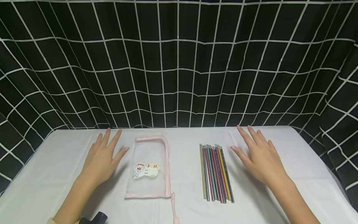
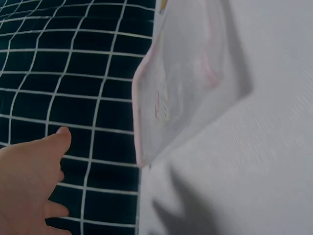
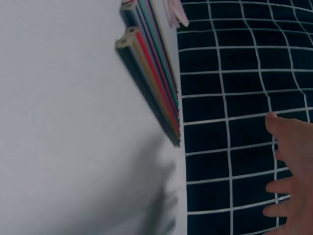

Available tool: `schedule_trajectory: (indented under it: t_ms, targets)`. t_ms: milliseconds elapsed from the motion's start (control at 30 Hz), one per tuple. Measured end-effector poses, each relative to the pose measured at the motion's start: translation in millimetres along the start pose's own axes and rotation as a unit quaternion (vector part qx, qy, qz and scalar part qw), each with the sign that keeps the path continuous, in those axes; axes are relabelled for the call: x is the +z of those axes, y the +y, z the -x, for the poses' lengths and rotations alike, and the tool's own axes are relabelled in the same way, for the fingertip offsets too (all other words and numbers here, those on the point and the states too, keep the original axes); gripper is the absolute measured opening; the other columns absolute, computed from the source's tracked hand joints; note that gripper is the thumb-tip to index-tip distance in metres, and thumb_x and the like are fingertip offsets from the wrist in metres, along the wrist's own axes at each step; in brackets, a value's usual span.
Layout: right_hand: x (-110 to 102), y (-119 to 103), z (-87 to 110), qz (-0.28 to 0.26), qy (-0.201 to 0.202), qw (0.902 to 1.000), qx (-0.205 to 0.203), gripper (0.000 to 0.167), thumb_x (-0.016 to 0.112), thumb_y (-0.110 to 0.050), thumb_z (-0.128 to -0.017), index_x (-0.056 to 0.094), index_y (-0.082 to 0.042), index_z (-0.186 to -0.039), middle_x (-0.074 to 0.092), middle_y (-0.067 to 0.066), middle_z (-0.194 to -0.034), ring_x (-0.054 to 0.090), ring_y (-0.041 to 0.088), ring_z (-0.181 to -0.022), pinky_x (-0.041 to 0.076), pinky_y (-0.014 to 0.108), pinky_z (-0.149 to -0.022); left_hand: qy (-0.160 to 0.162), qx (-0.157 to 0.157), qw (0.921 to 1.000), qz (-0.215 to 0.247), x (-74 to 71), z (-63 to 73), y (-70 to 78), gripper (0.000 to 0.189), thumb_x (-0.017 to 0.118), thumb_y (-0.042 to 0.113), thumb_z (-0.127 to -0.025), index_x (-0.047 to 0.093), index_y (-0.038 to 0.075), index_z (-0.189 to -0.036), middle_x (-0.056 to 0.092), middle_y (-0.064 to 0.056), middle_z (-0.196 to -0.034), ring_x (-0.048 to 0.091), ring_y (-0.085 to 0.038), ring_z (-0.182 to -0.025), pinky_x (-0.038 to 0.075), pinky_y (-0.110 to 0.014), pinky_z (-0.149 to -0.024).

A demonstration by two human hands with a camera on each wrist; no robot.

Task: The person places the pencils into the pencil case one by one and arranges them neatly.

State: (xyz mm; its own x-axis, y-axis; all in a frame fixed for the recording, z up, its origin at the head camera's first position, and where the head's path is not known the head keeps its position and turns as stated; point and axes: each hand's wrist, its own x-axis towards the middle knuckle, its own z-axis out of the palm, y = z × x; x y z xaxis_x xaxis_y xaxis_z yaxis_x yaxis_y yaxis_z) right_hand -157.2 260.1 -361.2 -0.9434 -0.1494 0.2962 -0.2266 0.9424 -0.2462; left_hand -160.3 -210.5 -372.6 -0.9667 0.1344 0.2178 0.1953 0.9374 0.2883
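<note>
A clear mesh pouch (image 1: 148, 152) with pink edging and a cartoon "JUMP" label lies flat on the white table, left of centre. To its right is a bundle of several pencils (image 1: 215, 174) in mixed colours, laid side by side. My left hand (image 1: 102, 158) is spread beside the pouch, fingers straight and holding nothing. On the other side my right hand (image 1: 261, 158) is held out to the right of the pencils, fingers apart and holding nothing. The left wrist view also has the pouch (image 2: 181, 83); the right wrist view has the pencils (image 3: 151, 73).
A white cloth (image 1: 190, 211) covers the table. Behind it and at the sides hangs a black curtain (image 1: 179, 62) with a white grid. The pouch's pink strap (image 1: 174, 208) trails toward the front edge. A dark object (image 1: 98, 217) sits by the left wrist.
</note>
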Motion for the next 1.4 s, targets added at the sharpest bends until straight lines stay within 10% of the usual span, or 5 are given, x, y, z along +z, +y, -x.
schedule_trajectory:
  t_ms: [933,1400]
  targets:
    - [10,-45,-29.5,-0.059,-0.003,0.9982,-0.006,0.076,0.062,-0.043,-0.106,0.027,-0.017,-0.169,0.036,0.03,-0.164,0.037,0.055,-0.148,0.031,0.074,-0.114,-0.002,-0.007,0.9982,0.06,24.8,-23.8,35.6,0.066,0.053,0.043,-0.109,0.037,0.009,-0.164,0.031,-0.034,-0.166,0.033,-0.058,-0.15,0.036,-0.071,-0.113]
    - [9,-61,-41.4,-0.132,-0.023,0.9908,0.018,0.074,0.064,-0.031,-0.105,0.029,-0.011,-0.167,0.048,0.029,-0.158,0.048,0.05,-0.143,0.04,0.068,-0.112,-0.047,-0.059,0.9967,0.031,36.6,-20.7,68.9,0.07,0.055,0.051,-0.106,0.043,0.01,-0.162,0.046,-0.035,-0.153,0.057,-0.055,-0.121,0.051,-0.07,-0.09]
